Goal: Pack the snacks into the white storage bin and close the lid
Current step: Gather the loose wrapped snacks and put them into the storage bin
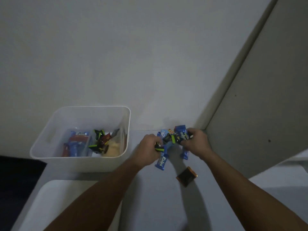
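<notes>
The white storage bin [50, 130] stands open at the left and holds several snack packets [100, 142]. To its right, both hands gather a bunch of blue and black snack packets [171, 137] between them. My left hand [148, 147] grips the left side of the bunch, with a blue bar [160, 162] hanging below it. My right hand [196, 142] grips the right side, where another blue bar [184, 154] sticks out beneath. A dark brown packet [186, 176] lies alone on the white surface below the hands. The bin's white lid [63, 205] lies flat in the foreground at the left.
A grey wall rises behind the bin. A grey panel [258, 97] stands at the right, meeting the surface beside my right hand. A dark area [16, 180] lies at the left edge.
</notes>
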A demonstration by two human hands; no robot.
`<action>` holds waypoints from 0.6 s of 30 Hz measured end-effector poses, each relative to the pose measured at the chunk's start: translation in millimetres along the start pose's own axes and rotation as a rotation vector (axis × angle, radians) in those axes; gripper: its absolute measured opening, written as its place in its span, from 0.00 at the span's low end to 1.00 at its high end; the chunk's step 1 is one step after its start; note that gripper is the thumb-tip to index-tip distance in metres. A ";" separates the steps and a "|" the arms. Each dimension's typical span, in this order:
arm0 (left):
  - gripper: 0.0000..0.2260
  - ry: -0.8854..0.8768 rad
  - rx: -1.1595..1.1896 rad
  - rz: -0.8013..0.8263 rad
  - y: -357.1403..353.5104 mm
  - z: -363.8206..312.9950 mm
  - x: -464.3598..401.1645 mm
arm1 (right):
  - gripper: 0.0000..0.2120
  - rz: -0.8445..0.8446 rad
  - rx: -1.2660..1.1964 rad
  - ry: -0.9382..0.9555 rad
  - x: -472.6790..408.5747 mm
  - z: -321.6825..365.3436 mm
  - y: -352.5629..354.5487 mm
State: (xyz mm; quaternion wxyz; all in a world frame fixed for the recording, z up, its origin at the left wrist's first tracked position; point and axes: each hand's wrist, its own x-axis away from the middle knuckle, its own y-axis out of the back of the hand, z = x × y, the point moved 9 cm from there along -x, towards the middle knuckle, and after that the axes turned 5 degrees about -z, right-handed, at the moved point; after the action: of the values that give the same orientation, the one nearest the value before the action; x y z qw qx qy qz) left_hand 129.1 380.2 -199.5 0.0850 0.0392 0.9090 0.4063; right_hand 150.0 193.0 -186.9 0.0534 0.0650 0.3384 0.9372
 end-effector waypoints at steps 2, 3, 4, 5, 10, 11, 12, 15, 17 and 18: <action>0.10 -0.025 0.001 -0.065 33.0 -6.5 -0.8 | 0.10 -0.011 -0.071 0.040 -3.1 29.5 -0.2; 0.10 -0.039 -0.003 -0.105 50.4 -7.3 -0.9 | 0.10 -0.019 -0.104 0.058 -4.4 44.0 -1.4; 0.10 -0.042 -0.010 -0.140 68.9 -8.1 0.5 | 0.10 -0.023 -0.128 0.077 -3.1 60.3 -2.9; 0.10 -0.030 -0.009 -0.170 85.9 -5.7 2.2 | 0.10 -0.016 -0.149 0.100 -1.5 76.0 -6.5; 0.11 0.060 0.014 -0.241 156.2 27.9 24.3 | 0.12 0.112 -0.222 0.174 18.9 149.8 -50.3; 0.11 0.085 0.010 -0.239 166.5 36.9 30.5 | 0.12 0.140 -0.213 0.188 22.6 160.1 -63.1; 0.12 0.113 0.002 -0.232 175.0 46.4 36.6 | 0.13 0.164 -0.201 0.193 27.5 169.7 -76.1; 0.14 0.179 0.002 -0.194 191.5 72.6 50.2 | 0.12 0.229 -0.176 0.196 40.5 191.9 -114.4; 0.14 0.238 0.004 -0.173 196.8 92.9 54.9 | 0.13 0.267 -0.148 0.174 47.8 199.0 -138.9; 0.14 0.265 0.015 -0.162 197.3 104.6 56.0 | 0.13 0.290 -0.143 0.147 50.2 199.5 -150.8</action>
State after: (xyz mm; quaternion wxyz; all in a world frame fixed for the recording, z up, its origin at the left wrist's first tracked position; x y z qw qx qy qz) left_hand 94.0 596.2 -127.9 -0.0037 -0.0876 0.9155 0.3927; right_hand 140.5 440.8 -127.2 -0.1028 0.0405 0.2611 0.9590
